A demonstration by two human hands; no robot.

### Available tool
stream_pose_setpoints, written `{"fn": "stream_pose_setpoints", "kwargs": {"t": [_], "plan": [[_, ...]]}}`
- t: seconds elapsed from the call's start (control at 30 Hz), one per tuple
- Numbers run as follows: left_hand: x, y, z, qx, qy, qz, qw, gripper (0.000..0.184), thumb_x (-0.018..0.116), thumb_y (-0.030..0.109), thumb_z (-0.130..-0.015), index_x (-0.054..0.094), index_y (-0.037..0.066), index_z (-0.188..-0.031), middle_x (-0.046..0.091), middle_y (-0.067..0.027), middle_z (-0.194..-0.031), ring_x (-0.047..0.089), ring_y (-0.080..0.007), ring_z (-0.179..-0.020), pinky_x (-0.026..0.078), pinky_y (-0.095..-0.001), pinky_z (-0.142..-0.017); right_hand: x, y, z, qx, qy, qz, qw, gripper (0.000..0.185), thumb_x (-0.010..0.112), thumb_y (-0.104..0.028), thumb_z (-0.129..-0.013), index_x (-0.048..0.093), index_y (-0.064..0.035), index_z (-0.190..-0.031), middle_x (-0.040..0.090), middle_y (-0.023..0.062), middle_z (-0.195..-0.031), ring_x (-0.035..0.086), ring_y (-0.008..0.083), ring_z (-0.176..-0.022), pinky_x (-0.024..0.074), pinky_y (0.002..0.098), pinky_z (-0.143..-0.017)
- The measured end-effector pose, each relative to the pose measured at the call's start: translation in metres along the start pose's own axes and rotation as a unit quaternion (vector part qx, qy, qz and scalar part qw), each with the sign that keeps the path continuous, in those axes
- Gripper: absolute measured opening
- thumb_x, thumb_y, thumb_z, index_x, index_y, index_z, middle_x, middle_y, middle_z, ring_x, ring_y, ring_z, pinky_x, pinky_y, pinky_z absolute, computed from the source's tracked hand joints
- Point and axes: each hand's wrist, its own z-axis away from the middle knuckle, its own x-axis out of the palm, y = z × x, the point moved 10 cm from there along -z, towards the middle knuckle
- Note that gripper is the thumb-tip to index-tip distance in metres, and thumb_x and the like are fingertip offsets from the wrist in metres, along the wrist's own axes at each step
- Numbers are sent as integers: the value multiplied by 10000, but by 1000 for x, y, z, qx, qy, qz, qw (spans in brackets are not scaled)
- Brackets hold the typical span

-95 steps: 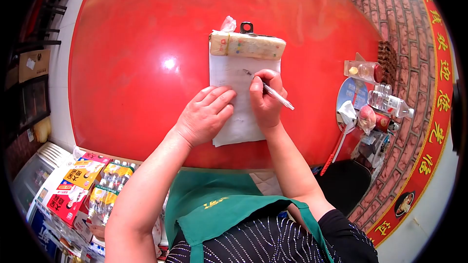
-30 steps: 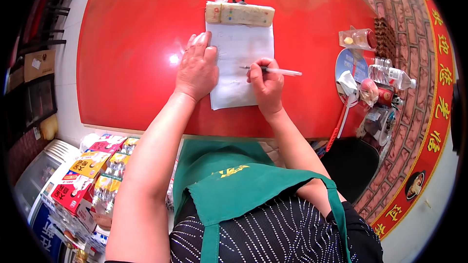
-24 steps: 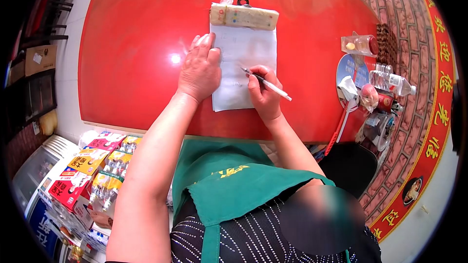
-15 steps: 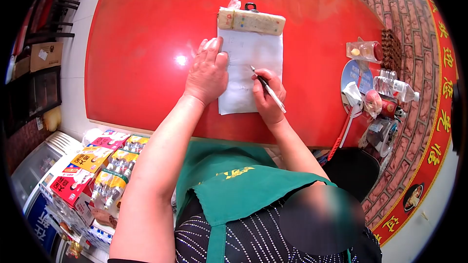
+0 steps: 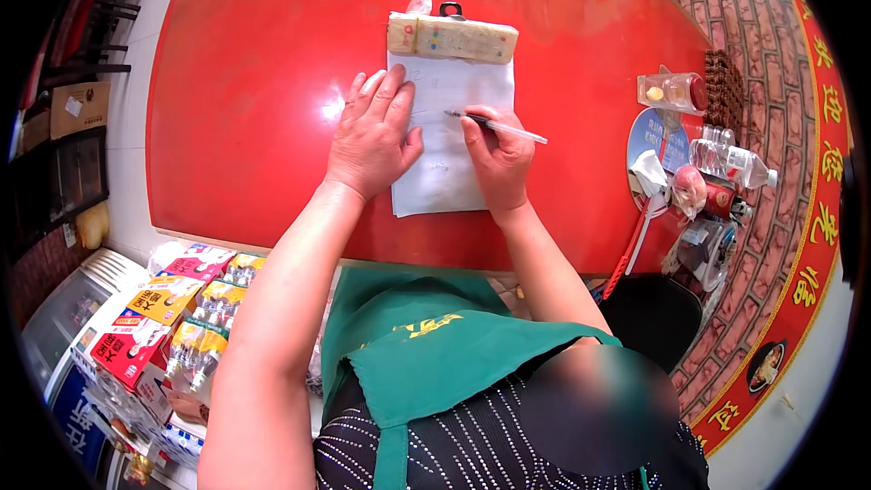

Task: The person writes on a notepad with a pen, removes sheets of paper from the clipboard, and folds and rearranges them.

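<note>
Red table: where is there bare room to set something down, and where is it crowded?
Widest: left of the left hand, out to the left edge of the table. Also bare: between the right hand and the blue disc. Crowded: the right edge, around the disc, clear jar and bottle.

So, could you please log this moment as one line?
left hand: across left edge of paper | right hand: holding pen over paper | red table: underneath
</note>
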Motion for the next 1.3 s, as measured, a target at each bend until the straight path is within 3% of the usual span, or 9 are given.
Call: {"fn": "stream_pose_setpoints", "kwargs": {"t": [0.13, 0.23, 0.5, 0.73, 0.8, 0.93, 1.3], "plan": [[0, 0, 0, -1, -1, 10, 1000, 483, 601, 156, -702, 497, 21, -1154, 428, -138, -1304, 388, -290, -1215, 280, -427, -1055, 1, 1, 1, -30, 2, -2, 1000, 113, 642, -29, -783, 622, -26, -894, 584, 61, -793, 560, 134, -654, 470, 244, -580], [-1, 0, -1, 0, 1, 12, 1000, 488, 600, 151, -695, 499, 20, -1154, 428, -139, -1303, 386, -296, -1215, 287, -425, -1053, -1, 12, 2, 27, 7, -29, 999, 121, 646, -30, -777, 622, -27, -896, 587, 60, -790, 561, 141, -656, 471, 246, -590], [-1, 1, -1, 5, 1, 1, 1000, 486, 605, 175, -693, 496, 7, -1135, 421, -142, -1276, 382, -282, -1196, 291, -415, -1052, 1, 7, 1, -23, 8, 2, 1000, 206, 631, 31, -714, 621, -44, -905, 614, 69, -808, 569, 200, -729, 474, 287, -644], [-1, 1, -1, 4, 2, 3, 1000, 486, 597, 164, -689, 497, 7, -1138, 422, -139, -1276, 382, -285, -1196, 293, -412, -1051, 2, 4, 2, -38, 5, 33, 999, 203, 621, 36, -709, 615, -42, -896, 610, 76, -810, 575, 195, -729, 477, 284, -642], [-1, 1, -1, 3, 4, 2, 1000, 478, 590, 154, -687, 500, 8, -1134, 427, -138, -1271, 385, -283, -1195, 294, -410, -1051, -2, 16, 4, 6, 28, 1, 1000, 205, 611, 40, -718, 610, -35, -909, 603, 78, -820, 575, 173, -726, 478, 271, -646], [-1, 0, -1, -3, 1, 17, 1000, 478, 559, 111, -681, 505, 12, -1145, 430, -143, -1302, 385, -304, -1216, 293, -417, -1055, -6, 17, 4, 5, 59, -44, 997, 201, 598, 45, -727, 604, -25, -915, 593, 74, -832, 570, 154, -726, 476, 261, -650], [0, -10, 3, -29, 9, 59, 998, 398, 492, 27, -712, 484, 4, -1110, 444, -164, -1276, 408, -336, -1191, 326, -421, -1024, 5, 18, 11, 2, -22, -33, 999, 165, 568, 47, -728, 587, -20, -878, 572, 74, -775, 561, 159, -674, 465, 264, -592]]}}
